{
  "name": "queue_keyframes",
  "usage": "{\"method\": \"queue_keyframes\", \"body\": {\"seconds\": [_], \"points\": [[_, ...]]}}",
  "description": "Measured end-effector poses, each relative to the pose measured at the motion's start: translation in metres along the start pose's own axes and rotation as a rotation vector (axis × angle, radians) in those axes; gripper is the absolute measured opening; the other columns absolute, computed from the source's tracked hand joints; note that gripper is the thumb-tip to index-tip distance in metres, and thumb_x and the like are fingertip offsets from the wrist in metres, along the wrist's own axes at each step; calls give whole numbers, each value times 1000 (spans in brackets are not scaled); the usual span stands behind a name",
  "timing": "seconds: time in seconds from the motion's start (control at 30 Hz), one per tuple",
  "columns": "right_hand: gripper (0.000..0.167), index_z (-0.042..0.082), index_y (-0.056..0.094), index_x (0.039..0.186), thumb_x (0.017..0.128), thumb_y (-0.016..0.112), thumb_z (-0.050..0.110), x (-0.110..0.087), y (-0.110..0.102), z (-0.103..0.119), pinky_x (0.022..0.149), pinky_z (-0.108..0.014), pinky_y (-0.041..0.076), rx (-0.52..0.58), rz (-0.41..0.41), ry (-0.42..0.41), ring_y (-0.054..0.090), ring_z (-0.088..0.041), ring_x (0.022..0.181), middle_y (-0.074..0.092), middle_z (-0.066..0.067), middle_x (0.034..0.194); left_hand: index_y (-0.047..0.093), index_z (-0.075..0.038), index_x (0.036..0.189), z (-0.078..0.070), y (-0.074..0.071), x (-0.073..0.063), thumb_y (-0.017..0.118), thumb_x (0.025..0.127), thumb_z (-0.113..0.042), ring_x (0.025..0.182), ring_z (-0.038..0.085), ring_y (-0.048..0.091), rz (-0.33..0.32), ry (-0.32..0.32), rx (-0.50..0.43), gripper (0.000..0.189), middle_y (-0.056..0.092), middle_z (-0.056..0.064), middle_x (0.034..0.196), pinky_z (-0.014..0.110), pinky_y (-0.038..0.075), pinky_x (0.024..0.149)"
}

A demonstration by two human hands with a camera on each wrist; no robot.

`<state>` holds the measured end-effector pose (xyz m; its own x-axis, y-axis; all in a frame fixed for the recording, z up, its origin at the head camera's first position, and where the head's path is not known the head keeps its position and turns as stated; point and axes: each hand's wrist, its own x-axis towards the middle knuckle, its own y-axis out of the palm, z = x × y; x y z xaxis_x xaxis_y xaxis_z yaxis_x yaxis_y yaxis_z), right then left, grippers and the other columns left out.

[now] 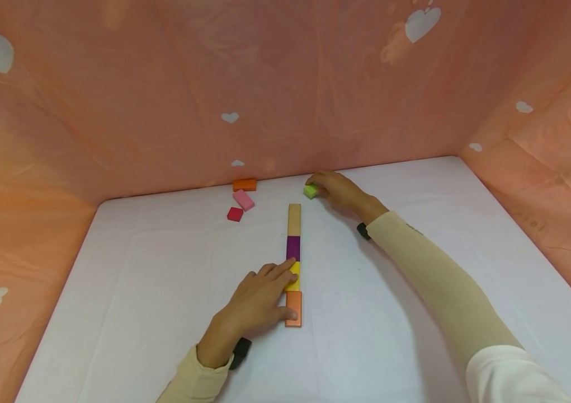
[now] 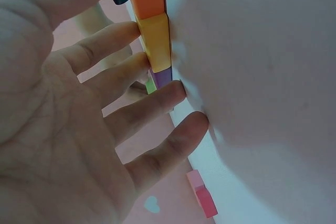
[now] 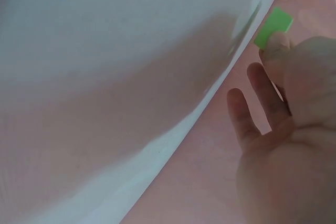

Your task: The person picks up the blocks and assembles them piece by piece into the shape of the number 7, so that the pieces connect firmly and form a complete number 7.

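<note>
Down the middle of the table runs a straight row of blocks: a light wooden block (image 1: pixel 294 220) at the far end, then a purple block (image 1: pixel 293 248), a yellow block (image 1: pixel 293 283) and an orange block (image 1: pixel 293 303) nearest me. My left hand (image 1: pixel 257 299) rests along the row's left side, fingers spread, its fingertips at the yellow block and its thumb on the orange one. Beyond the row's far end, my right hand (image 1: pixel 338 192) pinches a light green block (image 3: pixel 274 27) between thumb and fingers, its other fingers loosely extended in the right wrist view.
Left of the row's far end lie a dark orange block (image 1: pixel 244 184), a pink block (image 1: pixel 243 200) and a red block (image 1: pixel 235 214). A pinkish-orange cloth with white hearts (image 1: pixel 275 84) hangs behind and beside the white table (image 1: pixel 164 268).
</note>
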<state>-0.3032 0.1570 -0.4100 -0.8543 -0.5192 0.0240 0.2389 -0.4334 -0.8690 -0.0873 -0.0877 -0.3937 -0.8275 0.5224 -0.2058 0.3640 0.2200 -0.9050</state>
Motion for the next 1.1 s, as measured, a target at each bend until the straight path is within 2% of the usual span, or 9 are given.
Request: {"method": "queue_keyframes", "body": {"seconds": [0.17,0.67,0.97,1.1], "points": [[31,16,60,130,99,60,13,0,0,1,113,-39,43,2,-2,17,52,-19,121,59,1,127,56,-15,141,0,1,0,80,81,-41,139,27,42,-2,3,6,70,36,0,161,52,43,105],[30,15,57,134,104,50,17,0,2,16,117,-43,37,5,-13,27,48,-23,132,54,-2,138,56,-15,141,0,0,0,80,82,-40,139,27,42,-5,1,-9,69,36,1,161,55,42,106],[32,14,59,133,100,59,14,4,5,24,116,-41,40,15,-14,1,50,-22,129,56,-3,136,56,-16,141,0,0,0,80,81,-41,139,27,42,-5,3,-2,70,36,0,161,53,43,105],[32,12,59,133,101,58,13,7,8,26,116,-40,39,-1,-15,-16,50,-22,131,57,-4,136,56,-15,141,0,0,0,80,81,-41,139,27,42,-7,3,-1,70,36,1,161,52,43,105]]}}
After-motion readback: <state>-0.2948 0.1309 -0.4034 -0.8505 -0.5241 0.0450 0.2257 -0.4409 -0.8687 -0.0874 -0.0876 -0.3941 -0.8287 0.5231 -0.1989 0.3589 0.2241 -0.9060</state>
